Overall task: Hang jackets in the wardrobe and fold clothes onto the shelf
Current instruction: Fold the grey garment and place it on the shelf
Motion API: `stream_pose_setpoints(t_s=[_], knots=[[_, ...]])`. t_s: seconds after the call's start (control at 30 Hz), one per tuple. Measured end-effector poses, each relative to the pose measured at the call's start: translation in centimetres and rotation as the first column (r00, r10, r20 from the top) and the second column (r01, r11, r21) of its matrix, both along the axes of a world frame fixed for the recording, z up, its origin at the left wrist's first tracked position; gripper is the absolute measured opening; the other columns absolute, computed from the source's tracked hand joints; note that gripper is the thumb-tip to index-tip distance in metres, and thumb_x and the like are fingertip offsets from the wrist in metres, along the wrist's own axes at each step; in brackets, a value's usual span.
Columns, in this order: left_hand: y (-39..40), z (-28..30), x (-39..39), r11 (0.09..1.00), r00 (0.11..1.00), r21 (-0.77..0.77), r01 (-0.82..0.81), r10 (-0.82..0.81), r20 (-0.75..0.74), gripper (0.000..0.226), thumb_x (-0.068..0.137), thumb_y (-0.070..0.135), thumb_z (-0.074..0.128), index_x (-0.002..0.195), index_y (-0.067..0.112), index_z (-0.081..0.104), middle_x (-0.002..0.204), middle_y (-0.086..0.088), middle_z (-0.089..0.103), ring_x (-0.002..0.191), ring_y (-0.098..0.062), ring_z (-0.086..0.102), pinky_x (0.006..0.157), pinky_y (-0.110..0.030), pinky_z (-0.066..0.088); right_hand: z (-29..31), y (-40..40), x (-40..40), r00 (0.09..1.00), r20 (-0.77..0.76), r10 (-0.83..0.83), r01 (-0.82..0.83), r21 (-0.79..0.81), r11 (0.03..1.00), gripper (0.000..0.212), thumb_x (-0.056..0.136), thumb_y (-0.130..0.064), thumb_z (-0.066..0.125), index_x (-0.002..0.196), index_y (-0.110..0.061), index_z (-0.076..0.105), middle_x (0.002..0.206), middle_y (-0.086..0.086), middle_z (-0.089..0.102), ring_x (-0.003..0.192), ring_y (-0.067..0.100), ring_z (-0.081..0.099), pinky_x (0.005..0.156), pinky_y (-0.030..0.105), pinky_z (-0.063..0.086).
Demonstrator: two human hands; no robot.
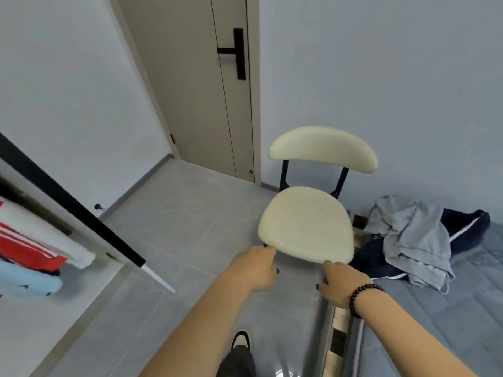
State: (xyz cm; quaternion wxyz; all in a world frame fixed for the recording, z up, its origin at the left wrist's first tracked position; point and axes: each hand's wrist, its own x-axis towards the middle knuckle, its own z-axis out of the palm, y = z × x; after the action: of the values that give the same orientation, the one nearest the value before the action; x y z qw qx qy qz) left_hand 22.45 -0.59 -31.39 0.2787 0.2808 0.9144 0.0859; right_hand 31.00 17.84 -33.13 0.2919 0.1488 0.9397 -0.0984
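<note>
The near edge of the cream chair seat (306, 224) was grasped at its two corners by the left hand (254, 269) and the right hand (340, 281), fingers curled under the rim, presumably so the chair could be shifted. The light blue garment (413, 238) and navy jacket (468, 227) were heaped on the bed (449, 322) at right; folded clothes (30, 248) were shelved in the wardrobe at left.

Crumpled grey and navy jackets (416, 235) on bed (449, 322)
</note>
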Motion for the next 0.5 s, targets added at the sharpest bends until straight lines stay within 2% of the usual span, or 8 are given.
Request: stream_pose_setpoints(t_s=[0.17, 0.3, 0.4, 0.5], knots=[[4.0, -0.7, -4.7, 0.997, 0.993, 0.029, 0.068, -0.071, 0.093, 0.036, 0.097, 0.035, 0.049, 0.125, 0.013, 0.048, 0.119, -0.007, 0.058, 0.105, -0.027, 0.057, 0.086, -0.038, 0.049, -1.2, 3.3, -2.9, 0.989, 0.031, -0.145, 0.145, -0.022, 0.989, 0.031, 0.094, -0.037, 0.045, 0.115, -0.014, 0.046, 0.118, 0.005, 0.057, 0.105, 0.023, 0.057, 0.091, 0.037, 0.049], [7.9, -1.1, -8.9, 0.983, 0.978, 0.03, 0.181, -0.183, 0.1, 0.046, 0.097, 0.035, 0.047, 0.138, 0.015, 0.041, 0.13, -0.007, 0.053, 0.114, -0.026, 0.054, 0.095, -0.04, 0.047, -2.6, 6.2, -5.1, 0.958, 0.045, -0.284, 0.287, -0.06, 0.956, 0.037, 0.095, -0.037, 0.045, 0.123, -0.013, 0.045, 0.121, 0.005, 0.056, 0.106, 0.021, 0.056, 0.091, 0.035, 0.049], [11.2, -1.8, -11.7, 0.962, 0.957, 0.012, 0.273, -0.273, 0.097, 0.046, 0.098, 0.036, 0.047, 0.138, 0.014, 0.041, 0.134, -0.009, 0.052, 0.119, -0.027, 0.051, 0.099, -0.041, 0.045, -3.7, 8.8, -5.9, 0.917, 0.061, -0.393, 0.397, -0.085, 0.914, 0.04, 0.096, -0.037, 0.045, 0.128, -0.012, 0.043, 0.123, 0.005, 0.056, 0.107, 0.02, 0.056, 0.089, 0.031, 0.049], [14.6, -2.7, -13.7, 0.934, 0.93, -0.021, 0.356, -0.351, 0.111, 0.046, 0.099, 0.035, 0.046, 0.139, 0.013, 0.04, 0.135, -0.009, 0.051, 0.122, -0.027, 0.049, 0.1, -0.042, 0.043, -4.9, 11.5, -6.0, 0.87, 0.097, -0.483, 0.492, -0.115, 0.863, 0.04, 0.096, -0.034, 0.046, 0.128, -0.011, 0.043, 0.112, 0.004, 0.058, 0.097, 0.018, 0.058, 0.081, 0.029, 0.051]])
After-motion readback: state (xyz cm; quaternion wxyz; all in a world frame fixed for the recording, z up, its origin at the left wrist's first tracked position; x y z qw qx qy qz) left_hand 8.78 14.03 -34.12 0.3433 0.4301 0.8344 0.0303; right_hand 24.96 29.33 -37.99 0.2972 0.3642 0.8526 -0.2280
